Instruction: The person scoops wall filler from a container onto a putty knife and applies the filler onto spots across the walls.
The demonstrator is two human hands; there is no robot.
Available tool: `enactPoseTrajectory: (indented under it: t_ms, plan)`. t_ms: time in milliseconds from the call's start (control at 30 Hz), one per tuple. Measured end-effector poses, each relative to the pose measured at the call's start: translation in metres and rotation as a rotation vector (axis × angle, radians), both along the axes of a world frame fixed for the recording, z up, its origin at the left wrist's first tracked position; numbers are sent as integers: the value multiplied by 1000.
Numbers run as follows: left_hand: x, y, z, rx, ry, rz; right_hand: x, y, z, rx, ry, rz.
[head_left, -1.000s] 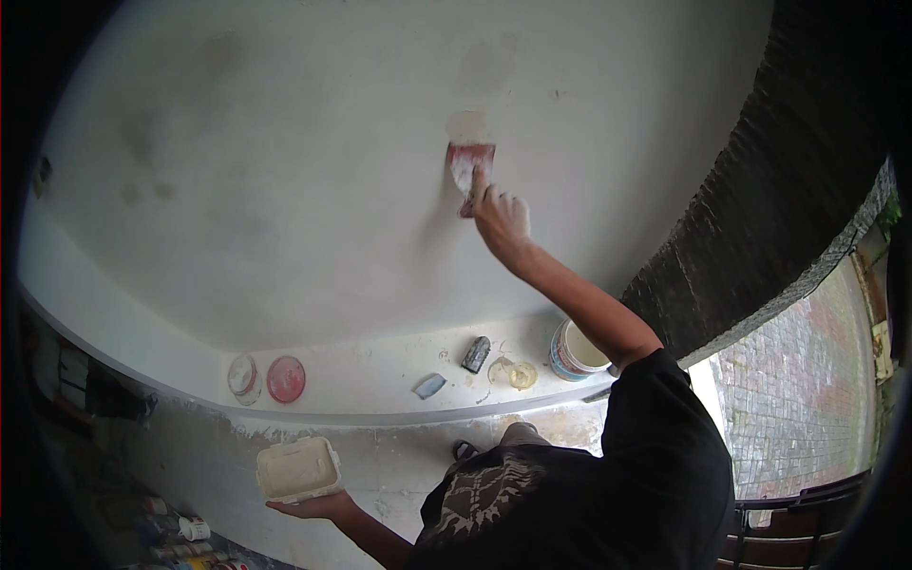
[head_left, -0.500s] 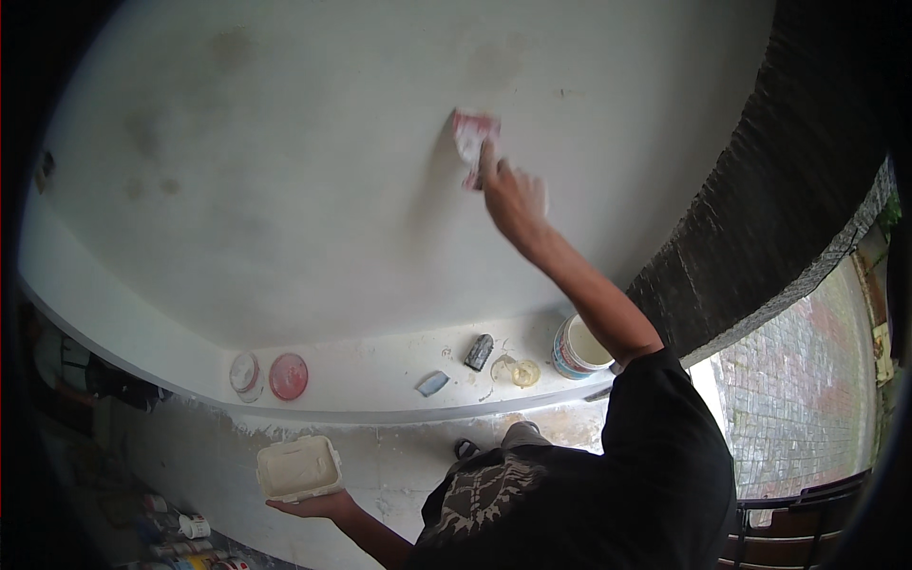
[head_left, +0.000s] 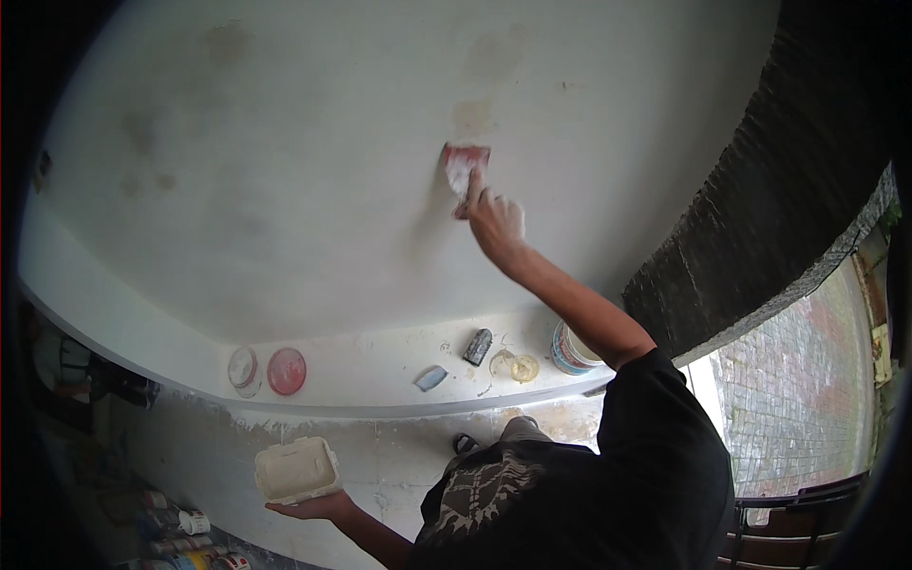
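Observation:
My right hand [head_left: 496,223] is raised against a white wall [head_left: 285,171], gripping a red-bladed putty knife [head_left: 465,163] smeared with white filler. The blade lies flat on the wall just below a tan patch [head_left: 472,116]. Low at my side, my left hand [head_left: 318,508] is palm up beneath a white, filler-caked rectangular tray [head_left: 296,469].
A white ledge [head_left: 380,394] under the wall carries a red lid [head_left: 286,370], a round white tub [head_left: 244,368], a small dark object [head_left: 478,346], a pale scrap [head_left: 430,378], a yellowish lid [head_left: 522,367] and a bucket [head_left: 570,350]. Dark rough wall [head_left: 760,237] at right; cans [head_left: 190,532] below left.
My right hand swept the putty knife up the wall, then came back down a little. The left hand and its tray stayed almost still.

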State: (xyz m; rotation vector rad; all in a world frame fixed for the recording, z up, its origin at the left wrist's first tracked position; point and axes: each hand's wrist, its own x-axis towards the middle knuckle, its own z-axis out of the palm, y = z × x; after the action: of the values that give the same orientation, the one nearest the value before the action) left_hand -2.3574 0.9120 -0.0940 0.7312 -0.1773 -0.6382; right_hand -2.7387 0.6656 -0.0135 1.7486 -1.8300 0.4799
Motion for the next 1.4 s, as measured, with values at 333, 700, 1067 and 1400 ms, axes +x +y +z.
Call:
enactPoseTrajectory:
  t_ms: [333, 700, 1067, 1400]
  plan:
    - [-1, 1, -3, -6, 27, 7, -10, 40, 90, -229, -123, 112]
    - [-14, -8, 7, -10, 41, 24, 16, 27, -32, 141, 5, 140]
    - [-8, -1, 8, 18, 27, 60, -67, 25, 86, 98, -898, 608]
    - [-7, -10, 7, 18, 19, 51, -98, -19, 62, 25, -903, 506]
